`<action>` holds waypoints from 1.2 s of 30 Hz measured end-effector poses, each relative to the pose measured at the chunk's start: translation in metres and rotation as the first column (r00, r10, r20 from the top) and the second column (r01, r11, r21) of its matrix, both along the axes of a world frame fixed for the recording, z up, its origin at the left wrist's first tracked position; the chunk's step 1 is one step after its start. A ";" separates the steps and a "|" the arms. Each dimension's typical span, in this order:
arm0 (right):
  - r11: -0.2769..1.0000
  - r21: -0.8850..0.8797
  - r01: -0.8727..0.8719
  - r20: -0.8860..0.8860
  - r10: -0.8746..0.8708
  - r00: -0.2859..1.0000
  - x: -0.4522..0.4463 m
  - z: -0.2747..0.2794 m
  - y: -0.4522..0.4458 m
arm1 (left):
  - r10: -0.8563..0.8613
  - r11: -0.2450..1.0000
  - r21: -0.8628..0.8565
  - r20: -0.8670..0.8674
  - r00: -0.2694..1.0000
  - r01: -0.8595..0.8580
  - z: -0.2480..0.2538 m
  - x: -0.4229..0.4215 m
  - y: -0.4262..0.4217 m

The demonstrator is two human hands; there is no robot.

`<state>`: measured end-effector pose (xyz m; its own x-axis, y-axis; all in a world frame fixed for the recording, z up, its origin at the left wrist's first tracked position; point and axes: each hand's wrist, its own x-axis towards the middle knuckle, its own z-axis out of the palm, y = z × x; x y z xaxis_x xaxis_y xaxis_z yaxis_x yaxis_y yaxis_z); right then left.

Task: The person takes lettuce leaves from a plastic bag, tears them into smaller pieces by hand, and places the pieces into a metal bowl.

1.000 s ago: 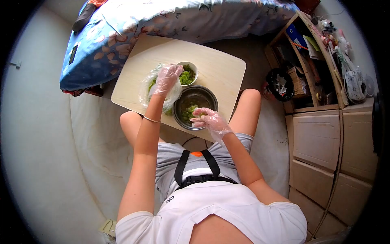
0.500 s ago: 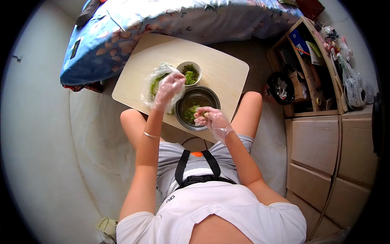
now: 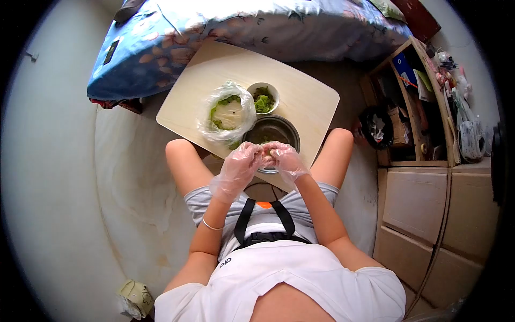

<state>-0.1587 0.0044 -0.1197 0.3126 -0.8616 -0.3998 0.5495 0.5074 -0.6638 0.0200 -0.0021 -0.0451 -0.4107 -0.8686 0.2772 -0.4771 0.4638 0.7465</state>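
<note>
My left hand and my right hand, both in thin see-through plastic gloves, meet fingertip to fingertip over the near side of a metal bowl. Their fingers are pinched together, and whatever is between them is too small to make out. The hands partly hide the bowl's inside. Just beyond it stands a white bowl holding green leaves. To the left, a see-through plastic bag lies open with leafy greens around a pale middle. A bit of green lies by the metal bowl's left rim.
Everything rests on a low pale table between my knees. Behind it is a bed with a blue floral cover. On the right are a wooden shelf, a black-lined bin and cardboard-coloured boxes.
My left hand has come down from above the bag and white bowl to join my right hand at the metal bowl. The bag's opening now shows. The view has shifted slightly.
</note>
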 end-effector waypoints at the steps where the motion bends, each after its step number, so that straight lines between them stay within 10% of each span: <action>1: 1.000 -0.004 0.009 -0.032 -0.009 0.999 0.002 0.001 -0.001 | -0.007 1.000 -0.004 0.022 1.000 0.007 0.000 0.000 -0.001; 19: 0.944 -0.305 -0.122 -0.608 -0.094 0.788 -0.006 0.011 -0.003 | 0.042 0.966 -0.252 0.381 0.924 0.060 -0.002 -0.016 0.003; 36: 0.886 -0.448 -0.121 -0.675 -0.246 0.696 0.004 0.069 0.005 | 0.216 0.947 -0.306 0.369 0.904 -0.101 -0.004 -0.026 0.008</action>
